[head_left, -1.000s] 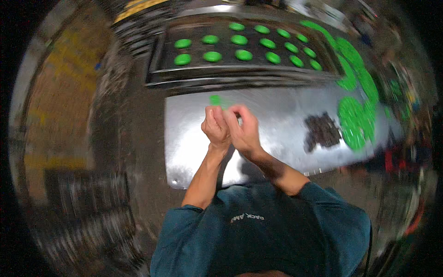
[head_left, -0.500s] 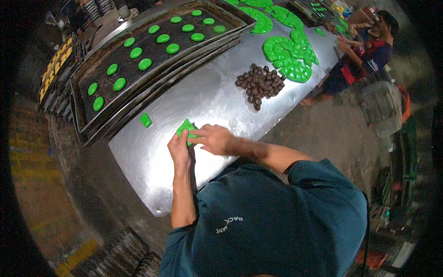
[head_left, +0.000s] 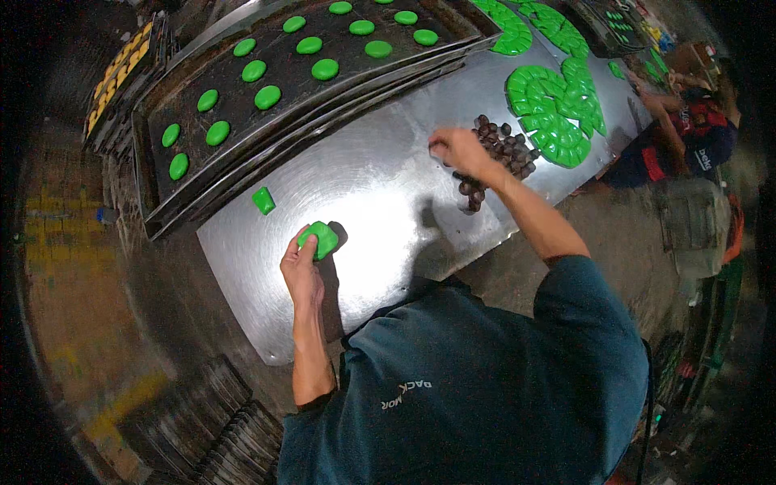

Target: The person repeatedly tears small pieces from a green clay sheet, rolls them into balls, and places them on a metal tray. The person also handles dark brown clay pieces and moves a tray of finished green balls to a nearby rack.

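Observation:
My left hand [head_left: 302,273] grips a flattened piece of green dough [head_left: 322,240] between thumb and fingers, above the metal table [head_left: 372,267]. A smaller green dough piece [head_left: 263,200] lies on the metal just beyond it. At the left side of a pile of dark brown balls [head_left: 509,152] is my right hand [head_left: 461,152], its fingers curled together. Whatever is between those fingertips is hidden.
Stacked black trays [head_left: 283,97] run along the table's far left side, with rows of green dough rounds on top. Cut green dough slabs [head_left: 558,113] lie at the far right. Another person [head_left: 687,137] works beyond them. Yellow pieces on a tray [head_left: 121,69] stand at far left.
My right hand has left the green dough and moved right and away to the brown balls. My left hand keeps the dough, which now looks flatter and rounder. The view has shifted slightly.

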Motion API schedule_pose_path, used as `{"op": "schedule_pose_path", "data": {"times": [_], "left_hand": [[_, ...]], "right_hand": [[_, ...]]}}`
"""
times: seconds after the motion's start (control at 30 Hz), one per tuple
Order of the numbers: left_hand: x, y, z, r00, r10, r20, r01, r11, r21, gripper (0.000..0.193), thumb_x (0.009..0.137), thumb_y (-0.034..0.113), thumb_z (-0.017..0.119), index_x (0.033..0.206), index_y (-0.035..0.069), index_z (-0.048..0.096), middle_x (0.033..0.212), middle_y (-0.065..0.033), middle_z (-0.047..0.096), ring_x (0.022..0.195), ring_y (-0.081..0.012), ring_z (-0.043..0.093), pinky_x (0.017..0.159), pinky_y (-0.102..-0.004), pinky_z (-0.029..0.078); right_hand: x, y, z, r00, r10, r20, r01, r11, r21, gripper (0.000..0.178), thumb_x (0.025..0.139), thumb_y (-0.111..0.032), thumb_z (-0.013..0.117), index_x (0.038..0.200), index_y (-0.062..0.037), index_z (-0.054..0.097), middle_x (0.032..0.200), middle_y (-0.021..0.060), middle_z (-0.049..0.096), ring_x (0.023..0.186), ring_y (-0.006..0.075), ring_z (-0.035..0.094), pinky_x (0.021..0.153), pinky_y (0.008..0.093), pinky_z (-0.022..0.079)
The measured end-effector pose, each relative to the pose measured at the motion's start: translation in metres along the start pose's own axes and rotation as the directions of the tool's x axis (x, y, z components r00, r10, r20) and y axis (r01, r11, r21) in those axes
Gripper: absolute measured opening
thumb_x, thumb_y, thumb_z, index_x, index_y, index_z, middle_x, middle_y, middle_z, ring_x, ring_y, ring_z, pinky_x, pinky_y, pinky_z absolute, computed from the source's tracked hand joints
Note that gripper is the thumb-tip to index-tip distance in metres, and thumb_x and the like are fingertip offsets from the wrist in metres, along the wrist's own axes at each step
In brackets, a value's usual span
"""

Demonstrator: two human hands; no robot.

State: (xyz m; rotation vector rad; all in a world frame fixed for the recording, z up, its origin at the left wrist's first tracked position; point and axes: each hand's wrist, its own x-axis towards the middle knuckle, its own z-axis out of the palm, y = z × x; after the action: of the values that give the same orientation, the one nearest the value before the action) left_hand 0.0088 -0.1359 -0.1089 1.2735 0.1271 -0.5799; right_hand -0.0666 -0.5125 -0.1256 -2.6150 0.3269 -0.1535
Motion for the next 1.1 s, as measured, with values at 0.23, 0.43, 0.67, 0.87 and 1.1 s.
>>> {"op": "schedule_pose_path", "data": {"times": [0.23,0.43,0.67,0.87,1.1], "left_hand": [[0.007,-0.005,0.036,0.996,-0.068,0.065,0.075,0.991,-0.110,0.026,0.093,0.013,0.056,0.109,-0.007,0.059,0.100,-0.0109,0.065,0.087,-0.0166,0.063,0.080,-0.0295,0.052],[-0.013,0.019,0.059,0.984,0.083,0.157,-0.005,0.896,-0.444,0.031,0.098,0.018,0.048,0.114,-0.007,0.053,0.108,-0.0125,0.060,0.094,-0.0172,0.061,0.085,-0.0314,0.052],[-0.033,0.034,0.009,0.968,0.229,0.101,-0.210,0.962,-0.172,0.022,0.093,0.011,0.055,0.109,-0.005,0.059,0.095,-0.0092,0.065,0.085,-0.0144,0.063,0.078,-0.0262,0.052],[-0.040,0.039,-0.009,0.954,0.284,0.094,-0.264,0.947,-0.182,0.040,0.093,0.000,0.046,0.131,-0.010,0.042,0.105,-0.0086,0.059,0.088,-0.0105,0.056,0.078,-0.0219,0.047],[-0.084,0.070,-0.013,0.653,0.729,0.203,-0.719,0.514,0.468,0.033,0.095,0.005,0.043,0.124,-0.005,0.055,0.092,-0.0098,0.062,0.081,-0.0169,0.058,0.076,-0.0267,0.048]], "right_hand": [[-0.014,-0.096,-0.009,0.993,0.114,-0.017,-0.095,0.896,0.434,0.015,0.079,-0.011,0.066,0.092,-0.0035,0.067,0.093,0.0157,0.066,0.079,0.0259,0.065,0.072,0.0338,0.052],[-0.017,-0.213,0.033,0.899,-0.344,-0.272,0.398,0.900,0.177,0.018,0.085,-0.013,0.062,0.099,-0.0031,0.065,0.092,0.0138,0.065,0.077,0.0299,0.064,0.072,0.0386,0.052],[0.007,-0.248,0.028,0.895,-0.095,0.436,-0.245,0.712,0.658,0.022,0.086,-0.013,0.061,0.101,0.0039,0.063,0.077,0.0050,0.063,0.063,0.0079,0.056,0.056,0.0232,0.046],[-0.059,-0.308,0.041,0.865,-0.405,-0.296,0.450,0.887,0.100,0.021,0.074,-0.001,0.064,0.095,-0.0007,0.064,0.088,0.0097,0.061,0.081,0.0251,0.059,0.067,0.0337,0.049],[-0.061,-0.309,-0.011,0.825,-0.528,-0.202,0.563,0.801,0.203,0.030,0.070,0.000,0.064,0.100,-0.0021,0.058,0.086,0.0126,0.060,0.073,0.0272,0.059,0.064,0.0376,0.049]]}}
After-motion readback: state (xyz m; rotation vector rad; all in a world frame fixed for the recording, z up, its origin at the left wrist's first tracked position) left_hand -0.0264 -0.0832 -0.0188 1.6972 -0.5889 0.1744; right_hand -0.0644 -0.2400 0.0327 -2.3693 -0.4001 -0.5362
